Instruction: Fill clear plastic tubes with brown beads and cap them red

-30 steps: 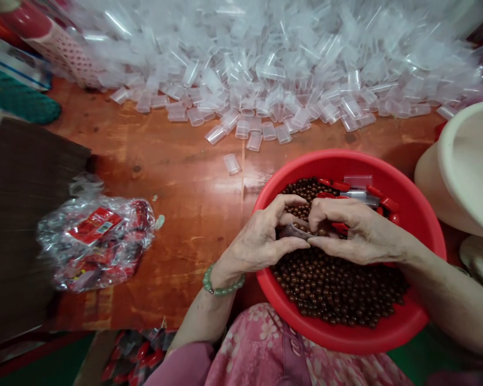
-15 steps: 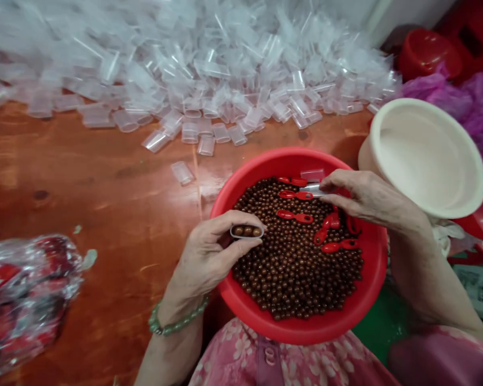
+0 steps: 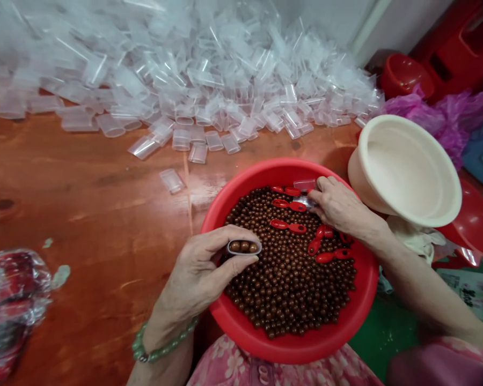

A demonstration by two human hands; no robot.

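My left hand pinches a clear oval tube at the left rim of the red basin; brown balls show in the tube's open end. Inside the basin lie many small brown balls, with several red plastic pieces on top. My right hand reaches over the basin's upper right, its fingers closed at a clear, shiny piece. What exactly those fingertips hold is partly hidden. Another clear tube lies just behind it.
A heap of clear tubes covers the back of the wooden table. One loose tube lies left of the basin. To the right stands a cream basin near purple bags. Plastic-wrapped red packs lie at left.
The view has shifted slightly. My right hand has turned, its fingers now bent down over the shiny piece. My left hand keeps its hold on the ball-filled tube.
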